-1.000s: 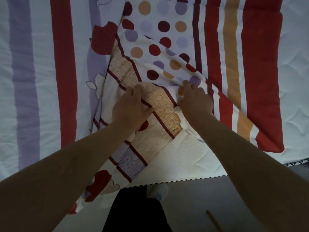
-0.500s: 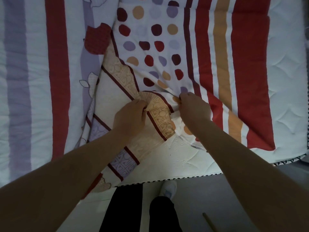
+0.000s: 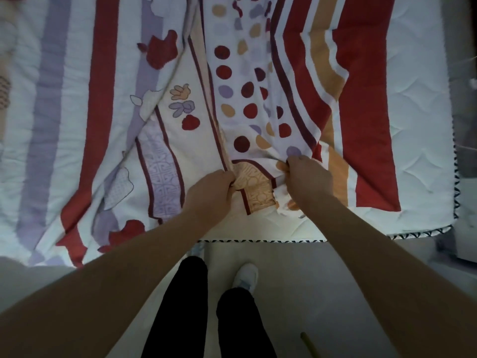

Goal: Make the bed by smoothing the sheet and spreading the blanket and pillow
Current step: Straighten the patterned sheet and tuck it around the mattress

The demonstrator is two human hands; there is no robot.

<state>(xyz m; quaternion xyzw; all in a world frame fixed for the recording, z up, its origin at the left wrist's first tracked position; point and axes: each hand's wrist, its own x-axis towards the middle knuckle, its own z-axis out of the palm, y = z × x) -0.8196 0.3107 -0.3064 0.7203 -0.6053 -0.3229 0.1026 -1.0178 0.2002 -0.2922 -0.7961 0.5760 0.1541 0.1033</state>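
A blanket [image 3: 103, 104] with red, lilac and orange stripes and coloured dots lies across the white quilted mattress [image 3: 423, 120]. Its near edge is bunched and folded over in the middle, with long creases running away from me. My left hand [image 3: 209, 195] grips the folded orange-patterned edge from the left. My right hand [image 3: 307, 179] grips the same bunched edge from the right, a hand's width away. Both hands are near the mattress's front edge. No pillow is in view.
The mattress's front edge [image 3: 258, 240] has black zigzag trim and runs just beyond my legs [image 3: 191, 306] and white shoe [image 3: 245, 277]. Bare mattress shows at the right. A thin yellowish stick [image 3: 309, 344] lies on the pale floor at bottom right.
Both hands have pulled the bunched blanket edge toward me and closed tighter on it. The dotted part has drawn into long creases, and I have stepped back from the bed.
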